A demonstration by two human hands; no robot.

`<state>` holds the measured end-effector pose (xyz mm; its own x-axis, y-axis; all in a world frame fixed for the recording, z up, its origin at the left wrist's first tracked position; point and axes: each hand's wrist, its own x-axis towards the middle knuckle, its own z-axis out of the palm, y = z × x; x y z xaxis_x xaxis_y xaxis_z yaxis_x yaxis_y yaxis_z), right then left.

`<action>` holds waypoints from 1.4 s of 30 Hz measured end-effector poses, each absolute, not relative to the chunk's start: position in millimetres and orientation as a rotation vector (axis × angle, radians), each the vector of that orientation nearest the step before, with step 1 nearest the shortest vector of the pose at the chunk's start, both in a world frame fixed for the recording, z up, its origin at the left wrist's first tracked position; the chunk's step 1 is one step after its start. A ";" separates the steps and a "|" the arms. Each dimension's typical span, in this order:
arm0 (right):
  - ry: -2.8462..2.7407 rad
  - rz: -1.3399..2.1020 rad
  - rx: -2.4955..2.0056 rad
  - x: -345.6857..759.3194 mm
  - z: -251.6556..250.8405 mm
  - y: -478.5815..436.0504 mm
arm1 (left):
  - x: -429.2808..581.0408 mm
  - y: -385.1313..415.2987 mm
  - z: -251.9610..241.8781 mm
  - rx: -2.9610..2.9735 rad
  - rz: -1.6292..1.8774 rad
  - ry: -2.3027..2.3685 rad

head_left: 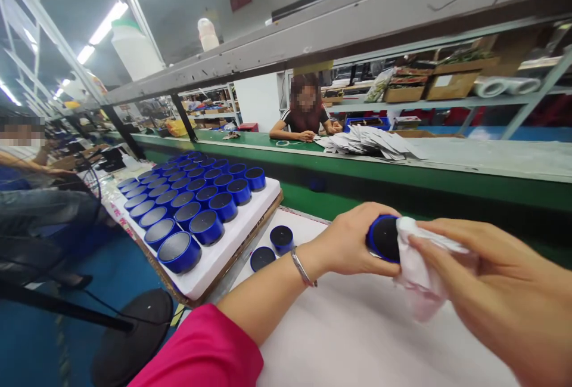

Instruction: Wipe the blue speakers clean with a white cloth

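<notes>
Blue and black, the speaker [383, 239] sits gripped in our closed left hand [353, 241], held above the white bench [357, 339]. Our right hand [496, 274] presses a white cloth [417, 268] against its black top, fingers curled over. Just beyond, two more speakers [282, 239] stand on the bench, beside a white tray [227, 256] packed with rows of others.

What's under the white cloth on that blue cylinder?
The right hand presses the white cloth over the blue cylinder; its black face and blue rim show, the rest is covered.
</notes>
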<state>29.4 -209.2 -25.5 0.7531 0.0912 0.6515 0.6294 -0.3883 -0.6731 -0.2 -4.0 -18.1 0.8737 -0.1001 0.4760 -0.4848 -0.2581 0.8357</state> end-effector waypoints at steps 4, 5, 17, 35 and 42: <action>-0.972 -0.797 -1.943 18.4 -33.3 -196.8 | 5.6 -8.0 -32.8 1.921 0.370 -0.358; -0.969 -0.859 -1.945 18.5 -33.6 -195.0 | 8.0 -9.2 -35.0 1.952 0.380 -0.361; -0.860 -1.222 -1.961 20.9 -29.4 -193.8 | 18.3 -11.4 -44.7 2.123 0.393 -0.503; -0.725 -1.063 -1.988 21.6 -22.4 -196.1 | 14.2 -2.2 -27.9 2.027 0.608 -0.419; -0.862 -1.022 -2.006 20.7 -28.5 -198.1 | 12.4 -7.6 -28.0 2.064 0.546 -0.460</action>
